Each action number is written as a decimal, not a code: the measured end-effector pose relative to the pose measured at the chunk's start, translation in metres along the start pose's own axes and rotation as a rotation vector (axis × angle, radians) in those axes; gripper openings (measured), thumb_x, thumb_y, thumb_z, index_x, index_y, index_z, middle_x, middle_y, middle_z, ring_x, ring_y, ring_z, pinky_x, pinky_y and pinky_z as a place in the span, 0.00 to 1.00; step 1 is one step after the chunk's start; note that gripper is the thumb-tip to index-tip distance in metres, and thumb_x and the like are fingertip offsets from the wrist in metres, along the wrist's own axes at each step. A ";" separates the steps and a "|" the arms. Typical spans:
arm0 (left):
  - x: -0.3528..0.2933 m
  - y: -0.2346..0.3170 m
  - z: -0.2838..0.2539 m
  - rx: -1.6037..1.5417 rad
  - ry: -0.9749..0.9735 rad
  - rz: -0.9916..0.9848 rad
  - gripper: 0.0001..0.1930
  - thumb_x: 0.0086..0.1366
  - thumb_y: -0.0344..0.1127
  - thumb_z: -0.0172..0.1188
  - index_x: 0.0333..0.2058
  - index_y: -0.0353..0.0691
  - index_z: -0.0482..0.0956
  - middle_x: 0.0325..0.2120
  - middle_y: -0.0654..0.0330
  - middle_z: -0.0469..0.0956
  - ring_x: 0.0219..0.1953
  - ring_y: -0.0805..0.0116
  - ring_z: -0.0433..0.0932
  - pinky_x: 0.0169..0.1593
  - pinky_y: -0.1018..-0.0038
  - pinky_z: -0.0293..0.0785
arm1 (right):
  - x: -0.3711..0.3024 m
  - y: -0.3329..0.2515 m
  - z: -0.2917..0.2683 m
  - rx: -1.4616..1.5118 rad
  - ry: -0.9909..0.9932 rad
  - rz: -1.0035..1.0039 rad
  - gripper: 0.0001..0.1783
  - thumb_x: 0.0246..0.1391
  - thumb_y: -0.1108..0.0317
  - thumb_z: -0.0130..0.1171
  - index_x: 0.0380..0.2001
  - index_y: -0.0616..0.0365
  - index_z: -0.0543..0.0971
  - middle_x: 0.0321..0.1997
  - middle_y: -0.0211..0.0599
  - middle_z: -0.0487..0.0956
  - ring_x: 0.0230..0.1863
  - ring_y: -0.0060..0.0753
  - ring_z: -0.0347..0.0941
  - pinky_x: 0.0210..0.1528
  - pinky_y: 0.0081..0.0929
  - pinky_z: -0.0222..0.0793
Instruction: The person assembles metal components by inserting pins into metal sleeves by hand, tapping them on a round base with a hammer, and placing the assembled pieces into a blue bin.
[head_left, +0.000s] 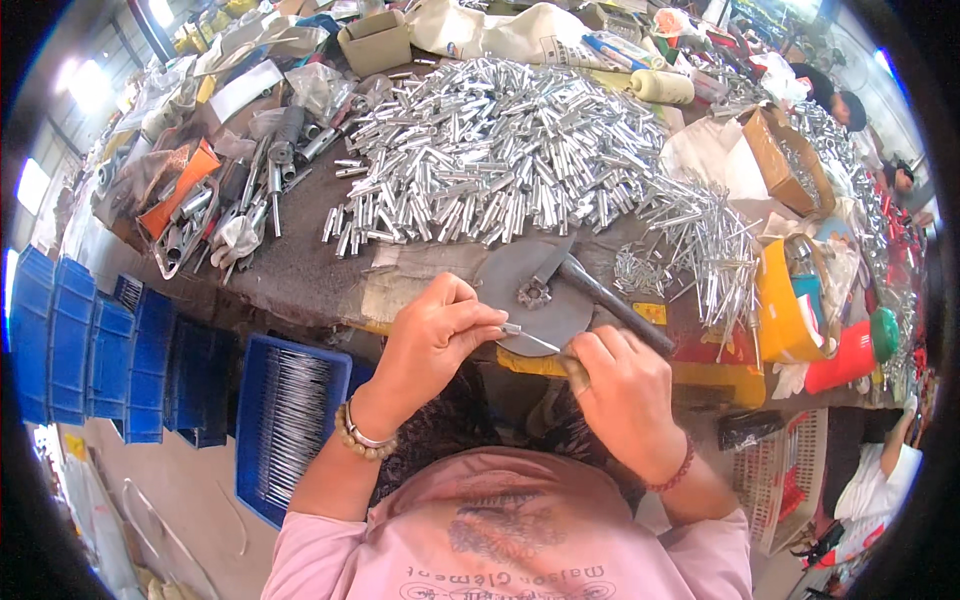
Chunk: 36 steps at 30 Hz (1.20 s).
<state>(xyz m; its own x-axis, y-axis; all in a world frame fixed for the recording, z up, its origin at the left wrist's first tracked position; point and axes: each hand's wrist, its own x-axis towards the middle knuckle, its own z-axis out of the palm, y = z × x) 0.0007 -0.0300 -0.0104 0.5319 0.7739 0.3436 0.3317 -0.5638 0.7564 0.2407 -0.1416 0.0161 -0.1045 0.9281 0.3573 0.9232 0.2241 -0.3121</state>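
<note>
Above the near edge of the workbench, my left hand [430,335] pinches a short silver metal sleeve [511,328] between thumb and fingertips. My right hand [622,390] is closed on a thin metal rod [543,344], whose far end meets the sleeve; I cannot tell how deep it sits inside. Beneath both hands lies a round dark grey disc [500,275], with a small metal fitting [534,293] at its middle. A hammer [615,303] with a dark handle rests across the disc's right side. Behind it spreads a big heap of silver metal sleeves [500,150].
Thin metal rods [715,250] are piled at right, beside a yellow cut-open container [785,305] and a red bottle [840,358]. Hand tools [285,140] clutter the left. A blue bin [250,400] of long metal parts stands below left, near stacked blue crates [80,340].
</note>
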 end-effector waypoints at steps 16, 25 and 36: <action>-0.049 0.042 0.029 -0.649 0.109 -0.621 0.30 0.82 0.30 0.60 0.77 0.41 0.64 0.37 0.60 0.86 0.28 0.80 0.79 0.29 0.82 0.74 | -0.021 -0.032 0.013 1.170 -0.534 0.651 0.15 0.68 0.73 0.66 0.55 0.64 0.79 0.28 0.30 0.79 0.26 0.19 0.72 0.30 0.26 0.70; -0.065 0.038 0.025 -0.987 0.296 -0.630 0.34 0.77 0.28 0.66 0.77 0.41 0.62 0.40 0.60 0.87 0.29 0.81 0.77 0.30 0.83 0.73 | -0.020 -0.053 0.025 1.095 -0.513 0.531 0.14 0.67 0.76 0.65 0.54 0.63 0.80 0.32 0.34 0.82 0.29 0.19 0.75 0.32 0.26 0.73; -0.158 -0.063 -0.050 -0.512 0.760 -0.774 0.29 0.73 0.29 0.70 0.68 0.39 0.70 0.41 0.60 0.86 0.32 0.80 0.77 0.33 0.79 0.72 | -0.021 0.024 0.043 0.245 0.296 0.098 0.17 0.69 0.79 0.65 0.58 0.67 0.83 0.56 0.46 0.85 0.57 0.44 0.83 0.56 0.41 0.82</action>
<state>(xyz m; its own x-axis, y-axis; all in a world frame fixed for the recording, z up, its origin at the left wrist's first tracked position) -0.1429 -0.1022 -0.0845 -0.3250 0.9265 -0.1895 -0.0798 0.1728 0.9817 0.2493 -0.1432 -0.0366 0.1238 0.8306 0.5430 0.8043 0.2365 -0.5451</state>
